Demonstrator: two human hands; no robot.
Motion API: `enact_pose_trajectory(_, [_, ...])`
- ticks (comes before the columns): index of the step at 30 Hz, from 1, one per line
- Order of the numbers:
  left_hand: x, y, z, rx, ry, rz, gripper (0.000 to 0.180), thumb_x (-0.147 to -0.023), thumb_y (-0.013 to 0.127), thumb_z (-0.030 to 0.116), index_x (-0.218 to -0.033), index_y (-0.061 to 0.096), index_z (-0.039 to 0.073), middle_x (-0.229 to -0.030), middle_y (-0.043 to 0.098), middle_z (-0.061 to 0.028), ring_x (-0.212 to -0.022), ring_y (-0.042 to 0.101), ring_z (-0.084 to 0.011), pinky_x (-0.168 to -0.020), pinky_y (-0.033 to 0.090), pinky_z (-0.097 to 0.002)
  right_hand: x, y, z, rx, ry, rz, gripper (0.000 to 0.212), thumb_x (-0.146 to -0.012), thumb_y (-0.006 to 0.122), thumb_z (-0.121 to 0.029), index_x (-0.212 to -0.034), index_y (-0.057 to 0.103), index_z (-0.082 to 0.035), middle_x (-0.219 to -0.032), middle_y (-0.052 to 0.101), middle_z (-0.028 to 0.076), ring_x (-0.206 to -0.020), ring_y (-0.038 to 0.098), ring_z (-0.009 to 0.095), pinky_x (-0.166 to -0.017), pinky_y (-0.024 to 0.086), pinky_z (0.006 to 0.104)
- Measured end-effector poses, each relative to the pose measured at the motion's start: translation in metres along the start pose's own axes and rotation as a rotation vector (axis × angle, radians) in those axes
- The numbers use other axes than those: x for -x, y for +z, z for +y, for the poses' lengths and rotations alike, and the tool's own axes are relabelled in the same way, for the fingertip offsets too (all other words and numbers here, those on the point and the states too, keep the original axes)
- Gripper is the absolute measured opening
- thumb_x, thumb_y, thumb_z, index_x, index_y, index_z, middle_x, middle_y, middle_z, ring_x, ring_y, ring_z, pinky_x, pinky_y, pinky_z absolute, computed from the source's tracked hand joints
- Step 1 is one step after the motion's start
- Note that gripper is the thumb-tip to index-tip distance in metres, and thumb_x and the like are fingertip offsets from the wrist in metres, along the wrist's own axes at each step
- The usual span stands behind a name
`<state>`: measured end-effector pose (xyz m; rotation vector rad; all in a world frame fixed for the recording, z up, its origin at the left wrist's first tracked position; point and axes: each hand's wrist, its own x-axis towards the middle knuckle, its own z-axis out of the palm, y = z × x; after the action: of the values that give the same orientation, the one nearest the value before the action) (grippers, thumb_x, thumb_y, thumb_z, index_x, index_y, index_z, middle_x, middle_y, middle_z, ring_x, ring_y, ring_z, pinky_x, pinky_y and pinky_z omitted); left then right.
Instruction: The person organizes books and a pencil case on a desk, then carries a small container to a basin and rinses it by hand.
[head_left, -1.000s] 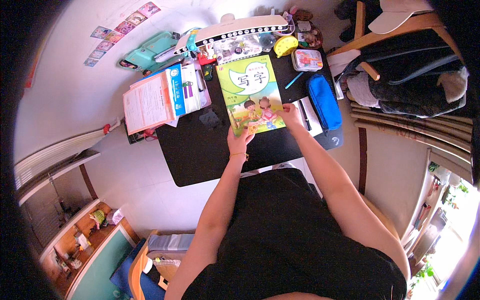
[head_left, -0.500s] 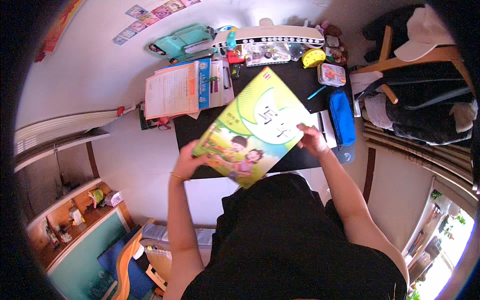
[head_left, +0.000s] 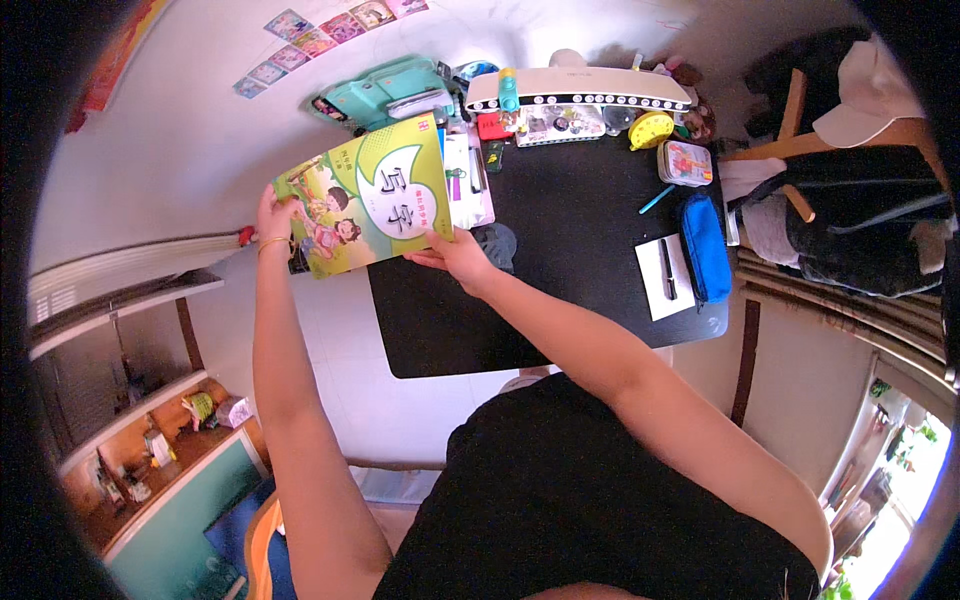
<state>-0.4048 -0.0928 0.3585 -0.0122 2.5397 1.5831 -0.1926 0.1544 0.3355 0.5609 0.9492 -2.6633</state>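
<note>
A green and yellow workbook (head_left: 345, 180), with two cartoon children on its cover, is held in both hands over the left end of the black desk (head_left: 590, 200). My left hand (head_left: 277, 217) is closed on its left edge. My right hand (head_left: 458, 261) grips its lower right corner, thumb on the cover. The workbook hides nearly all of the paper stack beneath it; whether the two touch, I cannot tell. Beside its right edge, some white sheets and a pen-like item (head_left: 474, 165) show.
A white notepad (head_left: 655, 275) with a black pen lies near a blue pencil case (head_left: 706, 250) at the right. Along the back stand a long white lamp (head_left: 580, 88), a yellow clock (head_left: 650, 130) and a tin (head_left: 685, 162). A chair with clothes (head_left: 850, 200) adjoins the desk's right side.
Both hands have carried the workbook left, from over the desk's middle to over the paper stack, turning it closer to level. The view has shifted, and the notepad now shows fully.
</note>
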Motion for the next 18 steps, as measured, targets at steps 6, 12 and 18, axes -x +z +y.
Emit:
enact_pose_trajectory(6, [-0.007, 0.066, -0.015, -0.502, 0.179, 0.014, 0.058, -0.077, 0.056, 0.012, -0.129, 0.032, 0.001, -0.129, 0.039, -0.0208, -0.118, 0.039, -0.0313, -0.098, 0.03, -0.0384, -0.032, -0.014, 0.022, -0.06, 0.031, 0.112, 0.029, -0.092, 0.04, -0.015, -0.111, 0.043, 0.006, -0.104, 0.055, 0.016, -0.089, 0.06, 0.022, -0.081, 0.05, 0.0284])
enact_pose_trajectory(12, [0.042, 0.131, -0.022, -0.977, 0.318, -0.2, 0.065, -0.083, 0.048, 0.034, -0.138, 0.015, 0.024, -0.139, 0.017, -0.0254, -0.128, 0.014, -0.0429, -0.104, 0.012, -0.0491, -0.005, -0.021, -0.002, 0.278, 0.146, 0.166, 0.025, -0.088, 0.049, -0.015, -0.103, 0.045, 0.006, -0.097, 0.057, 0.016, -0.086, 0.061, 0.021, -0.075, 0.052, 0.0294])
enact_pose_trajectory(18, [0.049, 0.127, -0.011, -1.013, 0.267, -0.162, 0.066, -0.082, 0.049, 0.035, -0.138, 0.015, 0.027, -0.141, 0.011, -0.0219, -0.128, 0.007, -0.0457, -0.105, 0.008, -0.0496, 0.063, -0.054, -0.013, 0.198, 0.099, 0.093, 0.027, -0.084, 0.054, -0.01, -0.103, 0.042, 0.005, -0.09, 0.059, 0.017, -0.08, 0.062, 0.024, -0.07, 0.053, 0.0307])
